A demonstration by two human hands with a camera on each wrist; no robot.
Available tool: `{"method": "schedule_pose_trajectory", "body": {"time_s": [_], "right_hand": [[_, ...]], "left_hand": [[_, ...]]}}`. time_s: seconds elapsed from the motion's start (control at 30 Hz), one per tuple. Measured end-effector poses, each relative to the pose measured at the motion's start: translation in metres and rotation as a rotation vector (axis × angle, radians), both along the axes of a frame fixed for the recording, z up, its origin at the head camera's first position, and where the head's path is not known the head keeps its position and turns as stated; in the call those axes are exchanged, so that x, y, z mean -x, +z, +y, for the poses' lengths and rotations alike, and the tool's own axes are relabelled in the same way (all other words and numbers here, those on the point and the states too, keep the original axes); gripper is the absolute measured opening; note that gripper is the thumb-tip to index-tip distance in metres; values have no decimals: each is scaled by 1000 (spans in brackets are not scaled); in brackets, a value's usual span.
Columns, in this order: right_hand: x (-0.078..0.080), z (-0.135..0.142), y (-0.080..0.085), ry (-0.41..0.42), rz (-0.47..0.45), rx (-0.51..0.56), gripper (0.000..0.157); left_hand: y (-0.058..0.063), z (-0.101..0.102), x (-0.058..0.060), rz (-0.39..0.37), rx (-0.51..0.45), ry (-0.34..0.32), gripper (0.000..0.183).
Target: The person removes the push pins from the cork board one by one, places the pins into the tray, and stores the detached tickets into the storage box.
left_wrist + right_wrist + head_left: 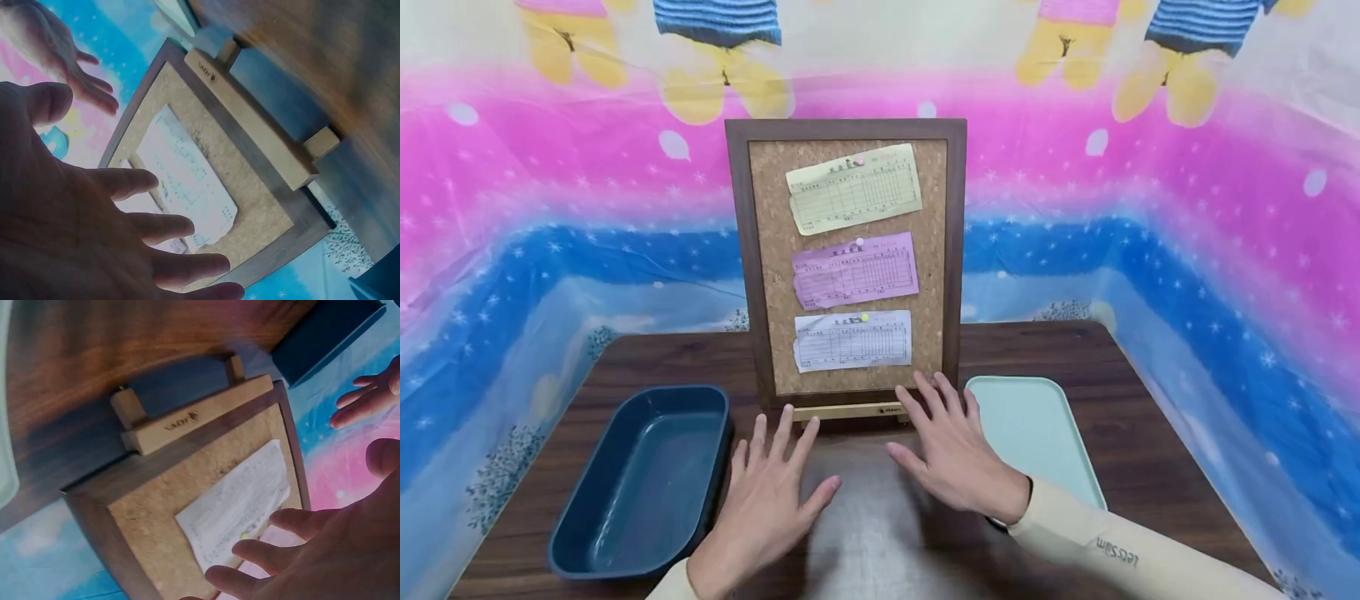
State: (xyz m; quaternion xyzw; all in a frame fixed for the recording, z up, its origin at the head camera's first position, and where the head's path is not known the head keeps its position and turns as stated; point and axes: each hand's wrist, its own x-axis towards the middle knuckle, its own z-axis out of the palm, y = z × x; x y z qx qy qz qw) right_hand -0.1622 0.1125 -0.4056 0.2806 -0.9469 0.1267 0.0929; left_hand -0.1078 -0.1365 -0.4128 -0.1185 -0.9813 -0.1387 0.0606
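A framed cork board [931,250] leans on a small wooden easel [842,411]. Three paper slips are pinned on it one above another: a pale yellow slip [854,190] with a pink pin, a purple slip [854,271] with a white pin, and a white slip [852,342] with a yellow pin [865,317]. My left hand [763,496], fingers spread, hovers before the board's lower left, holding nothing. Likewise spread and holding nothing, my right hand [951,450] is at the lower right, partly over a mint tray. The wrist views show both palms facing the board.
On the left of the dark wooden table [1157,467] stands a deep blue bin [647,483] with nothing in it. The flat mint tray [1030,417] lies on the right, its near part hidden by my right arm. A patterned cloth [1045,183] hangs behind and around the table.
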Motion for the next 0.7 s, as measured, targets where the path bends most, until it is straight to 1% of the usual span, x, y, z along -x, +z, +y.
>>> {"method": "schedule_pose_trajectory", "body": {"time_s": [0.13,0.47,0.7], "right_hand": [[5,-8,10,11,4,6,70],[21,-17,31,-4,21,17,69],[28,-19,42,-18,-9,12,71]], "left_hand": [[5,-1,3,5,-7,10,74],[16,-3,8,19,-15,21,76],[23,-3,14,35,-12,15,77]]}}
